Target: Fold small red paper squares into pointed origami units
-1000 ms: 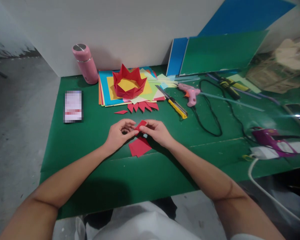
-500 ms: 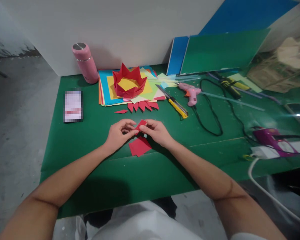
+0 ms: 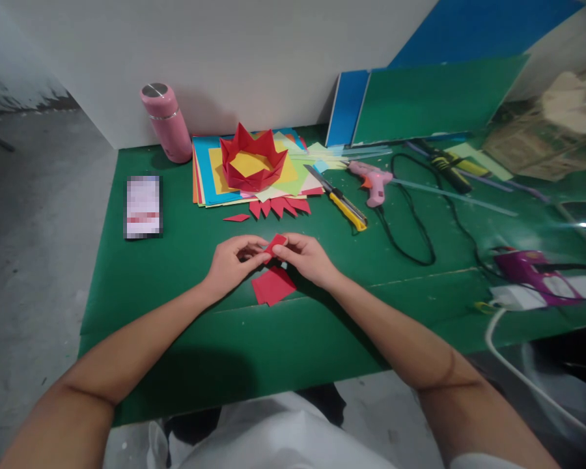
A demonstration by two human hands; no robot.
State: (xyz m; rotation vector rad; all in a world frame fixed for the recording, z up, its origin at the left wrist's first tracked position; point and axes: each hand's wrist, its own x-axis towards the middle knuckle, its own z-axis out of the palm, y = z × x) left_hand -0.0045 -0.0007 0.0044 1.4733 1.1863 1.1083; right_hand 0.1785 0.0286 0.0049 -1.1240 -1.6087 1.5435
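Note:
Between my two hands is a small folded piece of red paper (image 3: 276, 242). My left hand (image 3: 232, 262) pinches its left side, thumb toward me. Gripping the right side is my right hand (image 3: 306, 257), its thumb pressed on the paper's face. Just below, red paper squares (image 3: 274, 286) lie in a loose stack on the green table (image 3: 185, 365). Beyond my hands, several pointed red folded pieces (image 3: 280, 208) sit in a row, with a single one (image 3: 236, 218) apart at their left. A red spiky paper ring (image 3: 254, 179) rests on the coloured sheets (image 3: 202, 172).
A pink flask (image 3: 168, 127) stands at the back left, above a pixelated card-like item (image 3: 143, 207). To the right lie a yellow utility knife (image 3: 346, 210), a pink glue gun (image 3: 372, 182) with black cord, and a purple device (image 3: 532, 273) beside a white cable.
My left fingers have shifted very slightly against the folded red paper. Everything else looks the same.

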